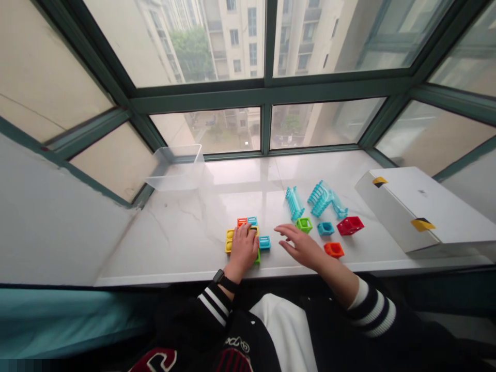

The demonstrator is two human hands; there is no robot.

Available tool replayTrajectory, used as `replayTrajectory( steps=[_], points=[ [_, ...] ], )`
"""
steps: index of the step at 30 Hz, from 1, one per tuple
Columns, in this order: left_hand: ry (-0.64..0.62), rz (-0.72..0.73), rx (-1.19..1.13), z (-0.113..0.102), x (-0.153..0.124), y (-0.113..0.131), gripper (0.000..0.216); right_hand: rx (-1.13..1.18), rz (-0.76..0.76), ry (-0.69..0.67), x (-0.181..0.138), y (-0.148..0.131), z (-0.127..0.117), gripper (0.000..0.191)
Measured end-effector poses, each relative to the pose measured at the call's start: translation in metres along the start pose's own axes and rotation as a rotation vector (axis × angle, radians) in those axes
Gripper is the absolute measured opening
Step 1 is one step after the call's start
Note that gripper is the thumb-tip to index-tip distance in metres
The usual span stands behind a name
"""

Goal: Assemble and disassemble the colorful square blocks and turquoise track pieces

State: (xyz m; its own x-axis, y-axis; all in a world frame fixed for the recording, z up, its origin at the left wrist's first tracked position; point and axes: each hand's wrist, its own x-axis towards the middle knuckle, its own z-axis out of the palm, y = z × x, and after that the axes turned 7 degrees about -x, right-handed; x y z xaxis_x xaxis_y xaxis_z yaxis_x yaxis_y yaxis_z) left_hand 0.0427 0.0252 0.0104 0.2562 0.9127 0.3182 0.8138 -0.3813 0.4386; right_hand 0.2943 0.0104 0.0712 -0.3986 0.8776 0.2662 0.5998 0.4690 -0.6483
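Note:
My left hand (243, 249) rests flat on a cluster of joined coloured plastic blocks (264, 242) (yellow, orange, blue, green) on the white marble sill, fingers laid over them. My right hand (300, 244) hovers open with fingers spread, reaching toward a loose green cube block (304, 224). Nearby lie a blue cube (325, 228), a red cube (350, 225) and an orange cube (334, 249). Behind them lie turquoise ribbed track pieces (294, 202), one straight and one curved (322, 197).
A white cardboard box (422, 212) with yellow tape tabs lies at the right of the sill. A clear plastic tub (176, 166) stands at the back left by the window. The sill (174, 243) ends just before my lap.

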Motion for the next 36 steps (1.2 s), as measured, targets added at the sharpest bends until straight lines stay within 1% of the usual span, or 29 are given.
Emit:
replayTrajectory(
  steps=[2, 4, 6, 8, 11, 14, 17, 20, 23, 26, 28, 31, 33, 36],
  points=[
    [-0.007, 0.0, 0.006, -0.001, 0.0, 0.001, 0.023, -0.067, 0.021, -0.076, 0.008, 0.002, 0.036, 0.056],
    [-0.012, -0.007, 0.007, -0.002, -0.001, 0.001, 0.022, -0.131, 0.071, -0.147, 0.013, 0.005, 0.064, 0.068],
    [-0.012, -0.007, 0.005, -0.002, -0.001, 0.001, 0.022, -0.179, 0.09, -0.204, 0.017, 0.006, 0.081, 0.072],
    [-0.006, 0.0, 0.003, -0.001, -0.001, 0.0, 0.021, -0.221, 0.097, -0.244, 0.02, 0.006, 0.086, 0.067],
    [0.004, 0.009, 0.001, -0.001, 0.0, 0.0, 0.021, -0.27, 0.118, -0.28, 0.024, 0.005, 0.081, 0.057],
    [0.008, 0.005, 0.006, -0.002, 0.0, -0.001, 0.021, -0.296, 0.157, -0.253, 0.024, 0.005, 0.07, 0.052],
    [0.013, 0.003, 0.004, 0.0, 0.001, -0.001, 0.022, -0.243, 0.166, -0.136, 0.02, 0.005, 0.06, 0.051],
    [0.01, -0.007, -0.019, 0.002, 0.001, -0.002, 0.022, -0.078, 0.112, 0.019, 0.016, 0.003, 0.05, 0.049],
    [0.005, -0.049, -0.081, -0.003, 0.003, -0.002, 0.029, 0.09, 0.12, 0.141, 0.014, -0.003, 0.04, 0.044],
    [0.039, -0.062, -0.233, -0.02, 0.006, 0.006, 0.04, 0.206, 0.148, 0.218, 0.014, -0.01, 0.031, 0.042],
    [0.055, -0.018, -0.407, -0.036, 0.008, 0.015, 0.044, 0.295, 0.155, 0.247, 0.014, -0.014, 0.026, 0.043],
    [0.023, 0.016, -0.647, -0.056, 0.007, 0.031, 0.052, 0.434, 0.138, 0.256, 0.015, -0.016, 0.023, 0.049],
    [-0.015, 0.015, -0.742, -0.061, 0.005, 0.039, 0.059, 0.508, 0.113, 0.239, 0.014, -0.017, 0.023, 0.052],
    [-0.037, 0.009, -0.827, -0.06, 0.003, 0.043, 0.062, 0.567, 0.09, 0.193, 0.012, -0.017, 0.023, 0.053]
  ],
)
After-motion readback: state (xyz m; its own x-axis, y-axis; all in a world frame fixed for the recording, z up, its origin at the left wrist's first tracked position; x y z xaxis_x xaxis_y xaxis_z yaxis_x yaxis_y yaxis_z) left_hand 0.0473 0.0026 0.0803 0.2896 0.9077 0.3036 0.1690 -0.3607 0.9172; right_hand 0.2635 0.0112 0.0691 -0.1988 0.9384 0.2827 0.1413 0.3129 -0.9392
